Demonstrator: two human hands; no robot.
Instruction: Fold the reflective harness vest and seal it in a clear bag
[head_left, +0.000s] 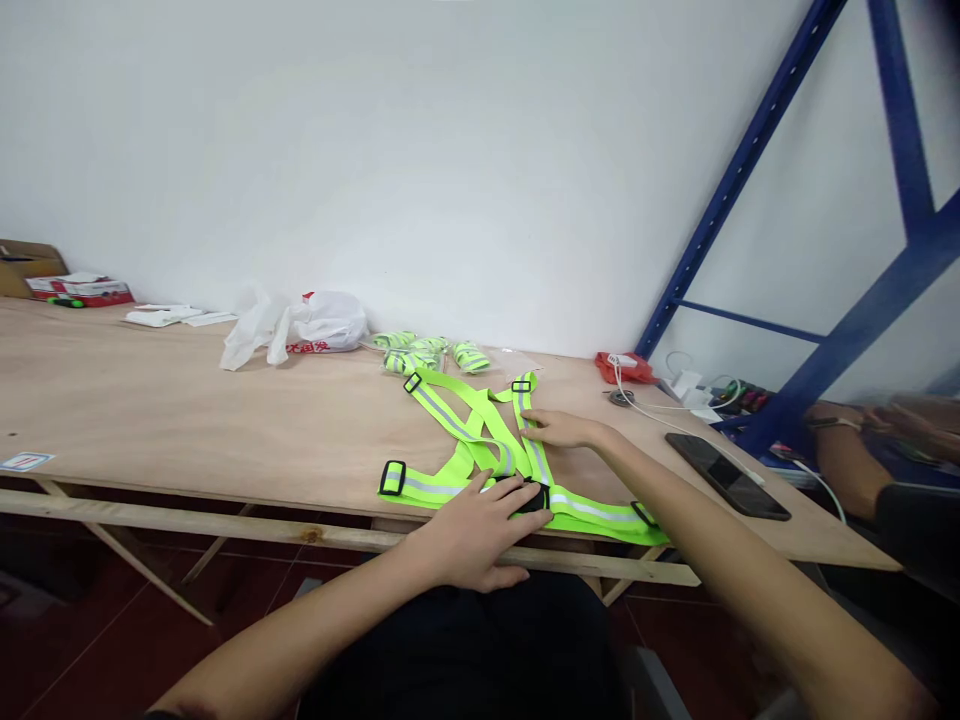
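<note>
Smoothing the neon reflective harness (491,450) at the frame's lower centre seems best done with light, even pressure, so I'd leave my left grip (480,530) spread open over the black buckle (534,498) and my right grip (566,428) loosely open along the strap.

Pale plywood table (225,420) | neon-yellow reflective strap harness (480,402): spread at front edge | clear-bagged striped neon bundles (412,361), white plastic bag (334,320): set toward back | black rectangular phone (724,475), red plastic bundle (626,368): laid at right
</note>
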